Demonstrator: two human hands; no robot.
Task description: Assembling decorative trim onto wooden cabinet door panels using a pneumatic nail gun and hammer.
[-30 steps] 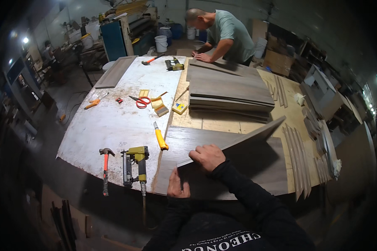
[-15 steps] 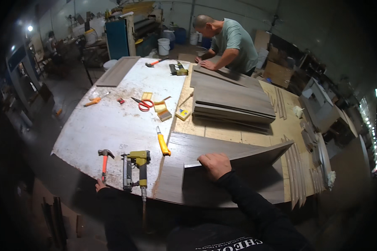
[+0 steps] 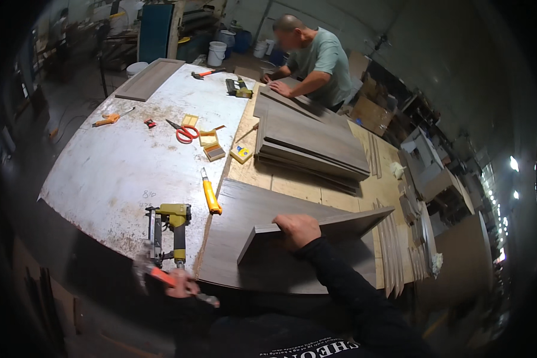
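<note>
My left hand [image 3: 182,285] is closed around a claw hammer [image 3: 161,275] with an orange handle, at the table's front edge; motion smears its head. Beside it lies an olive nail gun [image 3: 176,216]. My right hand [image 3: 298,231] grips the upper edge of a grey-brown wood panel [image 3: 352,223] that stands tilted on a flat board [image 3: 244,206] of the same colour. A yellow utility knife [image 3: 210,196] rests by the board's left side.
Stacked panels [image 3: 310,134] lie beyond the flat board. A co-worker [image 3: 325,65] bends over the far end. Red-handled scissors [image 3: 187,133], an orange-handled screwdriver [image 3: 108,120], a second nail gun [image 3: 240,88] and another hammer [image 3: 209,74] lie on the white tabletop. Thin strips [image 3: 389,253] lie at right.
My left hand has lifted the hammer off the tabletop and brought it right, in front of the nail gun. My right hand stays on the panel's edge. The view has shifted slightly.
</note>
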